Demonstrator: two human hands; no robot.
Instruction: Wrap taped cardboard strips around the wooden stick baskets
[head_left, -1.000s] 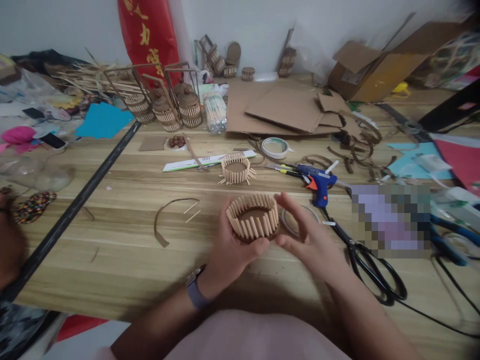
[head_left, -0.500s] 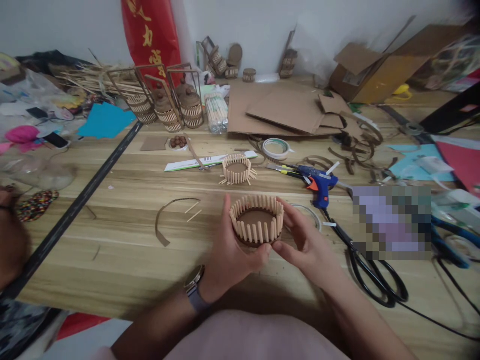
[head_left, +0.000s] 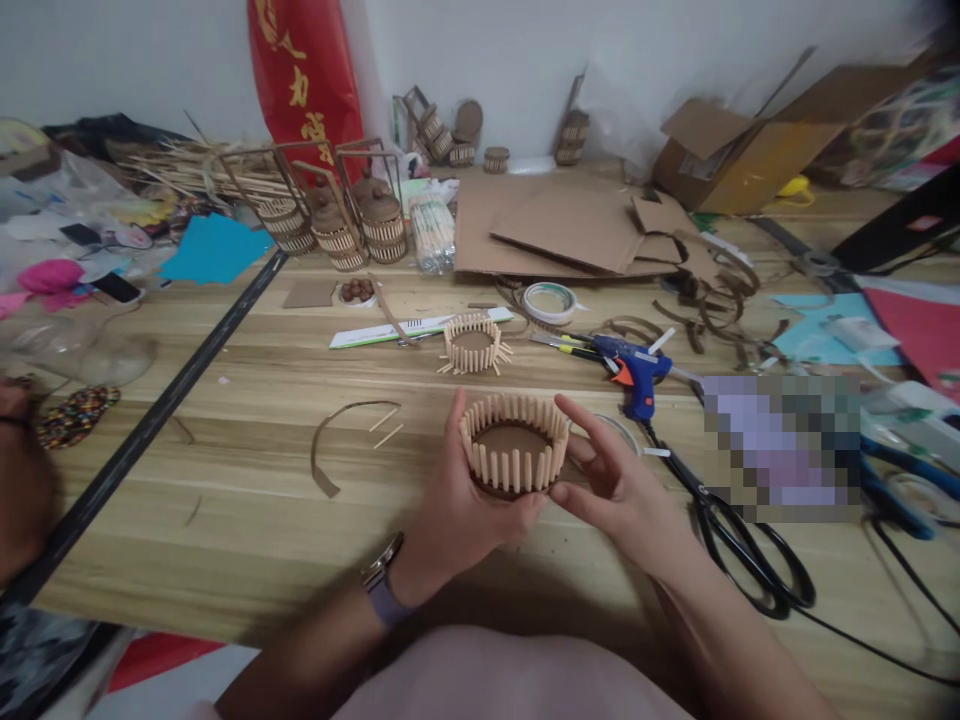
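Observation:
A small round basket [head_left: 516, 468], with upright wooden sticks around a brown cardboard base, is held just over the table by both hands. My left hand [head_left: 454, 515] wraps its left side, fingers behind and thumb along the lower front. On the right side, my right hand [head_left: 626, 495] has its thumb at the base and its index finger by the stick tops. A second stick ring [head_left: 472, 345] stands beyond, with loose sticks around its foot. Left of the hands lie a curved brown strip [head_left: 322, 470] and two short sticks [head_left: 388, 435].
To the right are a blue glue gun [head_left: 637, 375], black-handled scissors [head_left: 750, 550] and a tape roll [head_left: 551, 302]. Cardboard sheets [head_left: 570, 220] and finished lidded baskets [head_left: 339, 235] stand at the back. Another person's arm [head_left: 26, 480] rests at the left edge.
The basket has been tilted slightly or turned a little in my hands. My right index finger has lifted slightly toward the stick tops. The view has shifted a little.

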